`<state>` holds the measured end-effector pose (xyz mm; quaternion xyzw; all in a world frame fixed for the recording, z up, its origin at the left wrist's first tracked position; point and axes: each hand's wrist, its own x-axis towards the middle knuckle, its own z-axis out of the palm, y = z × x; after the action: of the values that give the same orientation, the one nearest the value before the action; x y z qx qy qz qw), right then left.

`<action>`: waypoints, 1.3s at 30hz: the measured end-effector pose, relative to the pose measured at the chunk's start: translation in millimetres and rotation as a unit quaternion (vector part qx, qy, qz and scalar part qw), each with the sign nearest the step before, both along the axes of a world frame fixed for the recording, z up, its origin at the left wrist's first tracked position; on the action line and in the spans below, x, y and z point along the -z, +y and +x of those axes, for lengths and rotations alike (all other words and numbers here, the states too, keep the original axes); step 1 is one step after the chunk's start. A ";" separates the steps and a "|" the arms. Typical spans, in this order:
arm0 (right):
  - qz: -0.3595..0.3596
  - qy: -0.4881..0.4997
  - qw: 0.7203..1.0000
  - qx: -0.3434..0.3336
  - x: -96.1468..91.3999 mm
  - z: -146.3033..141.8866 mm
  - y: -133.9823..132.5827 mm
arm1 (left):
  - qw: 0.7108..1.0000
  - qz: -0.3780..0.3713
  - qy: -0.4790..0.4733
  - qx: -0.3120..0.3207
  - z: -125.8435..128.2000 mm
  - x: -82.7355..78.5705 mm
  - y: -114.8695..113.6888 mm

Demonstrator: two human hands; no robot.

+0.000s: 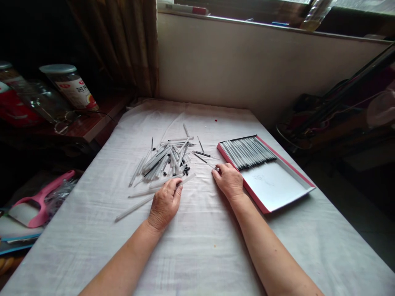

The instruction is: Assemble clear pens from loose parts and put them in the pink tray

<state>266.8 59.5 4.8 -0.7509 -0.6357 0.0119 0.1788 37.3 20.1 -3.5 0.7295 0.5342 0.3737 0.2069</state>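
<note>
My left hand (166, 201) is closed around a translucent pen barrel (189, 179), whose end sticks out past the thumb toward the right. Another length of barrel (134, 209) shows left of that hand; I cannot tell if it is the same piece. Close to the box, my right hand (228, 181) pinches the tip of a thin pen refill (211, 165). Ahead of my left hand lies a loose heap of pen barrels (160, 160), with small black caps (186, 169) at its right side. Several dark-tipped refills (202, 153) lie between heap and box.
A shallow red-edged box (265, 209) on the right holds a row of assembled pens (248, 152) in its far half. The white cloth (191, 255) covers the table. Jars (75, 88) and glasses (61, 126) stand on a side table, left; pink-handled scissors-like item (40, 199) lies below.
</note>
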 end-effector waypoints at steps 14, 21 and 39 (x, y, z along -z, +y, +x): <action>0.185 0.425 0.886 0.025 3.4 7.8 -10.0 | 0.999 0.014 -0.037 -0.026 -3.7 5.0 6.4; 0.269 0.617 0.737 0.055 -29.2 -3.8 -13.6 | 0.999 0.017 -0.022 -0.014 -3.7 4.8 5.6; 0.092 0.688 0.720 0.033 -26.8 -17.4 -16.5 | 0.994 0.085 0.041 0.049 -2.4 4.3 1.1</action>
<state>249.4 43.0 31.6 -0.5368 -0.3105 0.4604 0.6351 34.9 21.2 -7.8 0.7843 0.4724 0.3768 0.1404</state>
